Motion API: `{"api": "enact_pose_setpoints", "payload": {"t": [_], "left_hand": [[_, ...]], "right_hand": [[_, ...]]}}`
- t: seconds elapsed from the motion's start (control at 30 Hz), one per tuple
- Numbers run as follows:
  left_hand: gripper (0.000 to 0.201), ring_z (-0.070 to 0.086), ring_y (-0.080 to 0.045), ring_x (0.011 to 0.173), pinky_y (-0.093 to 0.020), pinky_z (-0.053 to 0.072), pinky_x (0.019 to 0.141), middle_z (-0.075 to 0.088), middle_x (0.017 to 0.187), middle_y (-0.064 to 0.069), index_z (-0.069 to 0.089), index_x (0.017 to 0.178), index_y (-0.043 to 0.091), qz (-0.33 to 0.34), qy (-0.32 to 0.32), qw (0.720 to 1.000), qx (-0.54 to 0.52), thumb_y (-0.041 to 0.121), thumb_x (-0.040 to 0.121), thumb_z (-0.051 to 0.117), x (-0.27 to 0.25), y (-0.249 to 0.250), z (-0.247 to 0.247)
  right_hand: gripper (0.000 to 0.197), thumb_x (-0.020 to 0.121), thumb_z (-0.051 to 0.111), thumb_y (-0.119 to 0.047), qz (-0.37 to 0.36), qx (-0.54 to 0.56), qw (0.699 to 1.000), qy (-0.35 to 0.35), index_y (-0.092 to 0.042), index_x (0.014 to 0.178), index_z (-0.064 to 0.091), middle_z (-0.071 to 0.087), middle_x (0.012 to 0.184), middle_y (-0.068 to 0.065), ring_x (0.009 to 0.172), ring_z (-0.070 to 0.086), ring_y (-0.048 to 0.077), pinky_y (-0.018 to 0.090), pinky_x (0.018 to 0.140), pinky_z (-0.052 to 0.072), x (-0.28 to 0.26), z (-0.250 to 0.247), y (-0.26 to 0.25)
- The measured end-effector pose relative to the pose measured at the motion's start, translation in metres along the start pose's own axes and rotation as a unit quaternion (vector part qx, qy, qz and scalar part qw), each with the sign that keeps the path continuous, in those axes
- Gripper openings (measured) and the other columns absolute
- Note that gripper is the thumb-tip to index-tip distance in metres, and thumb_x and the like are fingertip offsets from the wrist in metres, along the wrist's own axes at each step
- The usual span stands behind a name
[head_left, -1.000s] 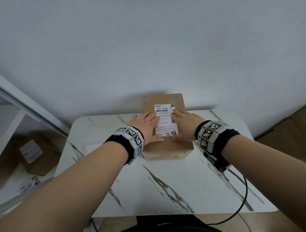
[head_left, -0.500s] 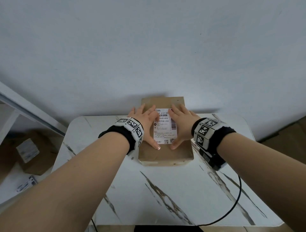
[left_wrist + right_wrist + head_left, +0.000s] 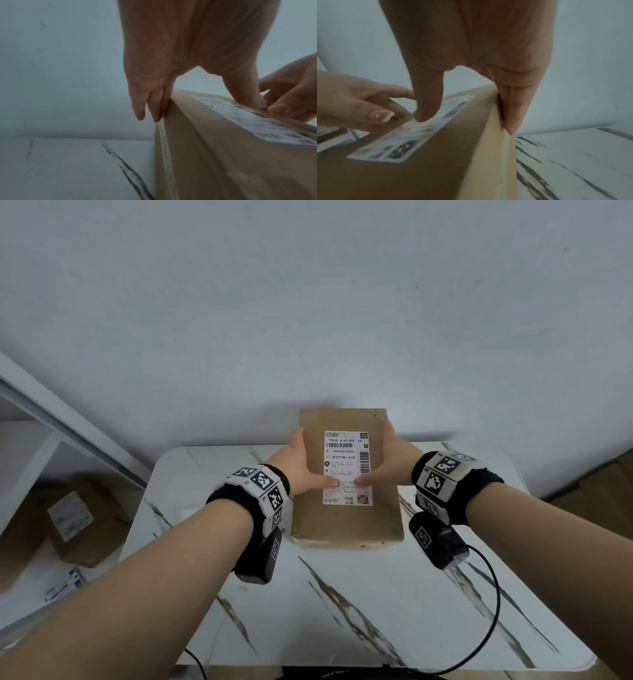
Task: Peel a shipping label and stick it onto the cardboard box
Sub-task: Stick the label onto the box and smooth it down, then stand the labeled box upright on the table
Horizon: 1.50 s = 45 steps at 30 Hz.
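A: Seen from the head view, the brown rectangular cardboard box (image 3: 346, 518) lies on the white marble-veined surface (image 3: 342, 604), the white printed shipping label (image 3: 346, 468) already flat on its top face. The left hand (image 3: 297, 464) and right hand (image 3: 388, 460) clasp the box's two long sides, thumbs meeting on the label.

B: So I'd judge the step is pressing it down?

A: Yes. From the left wrist, the left hand's fingers (image 3: 152, 106) lie straight down the box's side wall while its thumb presses the label (image 3: 257, 121).

B: And the right wrist?

A: It mirrors that: fingers (image 3: 513, 112) against the side, thumb on the label (image 3: 406, 142). To do it well, I'd slide both thumbs outward from the middle, rubbing edges and corners so no bubble or lifted corner remains.
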<state>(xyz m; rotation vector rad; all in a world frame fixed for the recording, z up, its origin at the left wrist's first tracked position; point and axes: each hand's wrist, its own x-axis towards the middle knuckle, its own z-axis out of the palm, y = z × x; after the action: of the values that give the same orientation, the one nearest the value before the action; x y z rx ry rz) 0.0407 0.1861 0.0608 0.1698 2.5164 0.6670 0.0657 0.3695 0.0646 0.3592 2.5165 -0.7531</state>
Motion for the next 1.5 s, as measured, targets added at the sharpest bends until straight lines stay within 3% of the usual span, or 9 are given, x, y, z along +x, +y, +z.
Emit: {"api": "enact_pose_setpoints", "payload": {"t": [0.07,0.17,0.27,0.53,0.8,0.93,1.13,1.33,1.5], "left_hand": [[0.113,0.050,-0.026,0.129,-0.035,0.042,0.104,0.046,0.145,-0.010,0.009,0.149,0.009,0.006,0.032,0.999,-0.010,0.040,0.068,0.080,-0.003,-0.001,-0.007],[0.096,0.057,-0.028,0.118,-0.039,0.049,0.098,0.054,0.135,-0.011,0.027,0.139,0.008,0.010,0.055,0.998,0.003,0.044,0.068,0.079,-0.007,-0.003,-0.018],[0.087,0.062,-0.027,0.109,-0.043,0.053,0.093,0.058,0.129,-0.009,0.036,0.132,0.010,0.026,0.073,0.997,-0.012,0.047,0.067,0.078,-0.010,-0.002,-0.027],[0.103,0.056,-0.027,0.122,-0.036,0.047,0.100,0.053,0.139,-0.010,0.009,0.150,0.010,0.065,0.133,0.989,-0.017,0.046,0.076,0.071,-0.019,0.004,-0.042],[0.069,0.062,-0.028,0.109,-0.044,0.052,0.093,0.059,0.124,-0.009,0.038,0.124,0.008,0.070,0.166,0.983,-0.045,0.043,0.075,0.071,-0.019,-0.001,-0.043],[0.065,0.064,-0.027,0.100,-0.044,0.054,0.087,0.062,0.114,-0.008,0.044,0.113,0.007,0.073,0.199,0.976,-0.045,0.045,0.071,0.075,-0.020,-0.001,-0.046],[0.065,0.062,-0.027,0.099,-0.037,0.053,0.083,0.060,0.112,-0.008,0.044,0.116,0.006,0.048,0.181,0.982,0.002,0.051,0.077,0.068,-0.020,0.001,-0.039],[0.055,0.063,-0.032,0.096,-0.038,0.050,0.080,0.064,0.108,-0.013,0.049,0.116,0.002,0.025,0.211,0.977,-0.009,0.051,0.092,0.045,-0.016,0.007,-0.034],[0.042,0.061,-0.035,0.101,-0.039,0.048,0.082,0.063,0.113,-0.019,0.047,0.117,-0.002,0.030,0.225,0.974,-0.010,0.035,0.099,0.037,-0.011,0.007,-0.036]], "right_hand": [[0.118,0.070,0.080,-0.034,0.018,0.017,0.999,0.035,-0.001,0.149,-0.001,0.058,0.130,0.013,0.115,0.057,0.028,0.031,0.084,0.049,-0.004,-0.003,-0.002],[0.092,0.068,0.081,-0.039,0.029,0.018,0.997,0.075,0.004,0.134,0.033,0.060,0.120,0.013,0.092,0.052,0.021,0.024,0.060,0.042,-0.013,-0.009,-0.008],[0.072,0.064,0.083,-0.041,0.024,0.009,0.994,0.106,-0.001,0.116,0.051,0.063,0.109,0.009,0.087,0.052,0.021,0.030,0.068,0.044,-0.016,-0.013,-0.014],[0.069,0.067,0.083,-0.028,0.006,0.070,0.976,0.206,-0.002,0.115,0.042,0.059,0.117,0.014,0.108,0.058,0.031,0.032,0.073,0.043,-0.029,-0.019,-0.031],[0.070,0.064,0.085,-0.026,0.015,0.069,0.975,0.210,-0.002,0.115,0.043,0.059,0.118,0.013,0.108,0.057,0.031,0.037,0.076,0.047,-0.033,-0.011,-0.027],[0.050,0.071,0.078,-0.017,0.008,0.090,0.969,0.228,-0.002,0.106,0.045,0.061,0.111,0.016,0.085,0.050,0.027,0.031,0.069,0.039,-0.028,-0.006,-0.024],[0.037,0.082,0.063,-0.012,0.023,0.132,0.962,0.237,0.002,0.112,0.046,0.062,0.113,0.021,0.103,0.059,0.036,0.035,0.072,0.044,-0.017,0.003,-0.017],[0.037,0.086,0.060,-0.013,0.017,0.147,0.962,0.230,0.004,0.114,0.045,0.061,0.114,0.021,0.084,0.049,0.029,0.032,0.069,0.040,-0.010,0.004,-0.016],[0.036,0.089,0.057,-0.013,0.014,0.150,0.962,0.229,0.005,0.116,0.042,0.060,0.116,0.022,0.086,0.050,0.031,0.032,0.070,0.040,-0.007,0.003,-0.018]]}}
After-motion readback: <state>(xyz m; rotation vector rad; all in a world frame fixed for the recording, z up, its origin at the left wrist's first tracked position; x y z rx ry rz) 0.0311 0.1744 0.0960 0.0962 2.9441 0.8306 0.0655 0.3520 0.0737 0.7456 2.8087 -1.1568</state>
